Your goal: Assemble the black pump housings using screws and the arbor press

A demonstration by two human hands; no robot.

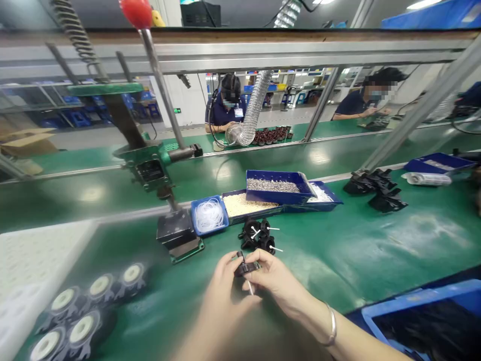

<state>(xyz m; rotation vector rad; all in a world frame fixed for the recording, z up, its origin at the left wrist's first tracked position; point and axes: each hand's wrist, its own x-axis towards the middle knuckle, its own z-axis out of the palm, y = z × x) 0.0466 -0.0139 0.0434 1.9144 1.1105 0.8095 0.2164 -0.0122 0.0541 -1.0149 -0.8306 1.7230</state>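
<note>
Between my two hands, low in the middle of the view, is a small black plastic part point(246, 268) with a thin white stick point(251, 287) pointing down from it. The fingers of my left hand point(229, 286) are closed on the part's left side. My right hand point(276, 276) pinches its right side. Just beyond my fingertips lies a small group of similar black parts point(251, 231), some with white sticks poking out to the right. Behind them stand a blue tray of clear rings point(209, 214) and a bin of small cream pieces point(246, 204).
A green-and-black hand press point(175, 228) stands left of the bins. A blue bin of metal pins point(274, 186) sits above others. Round assemblies point(82, 328) and a white tray point(22, 265) lie left. A blue crate point(428, 316) is at lower right. Two people sit across the bench.
</note>
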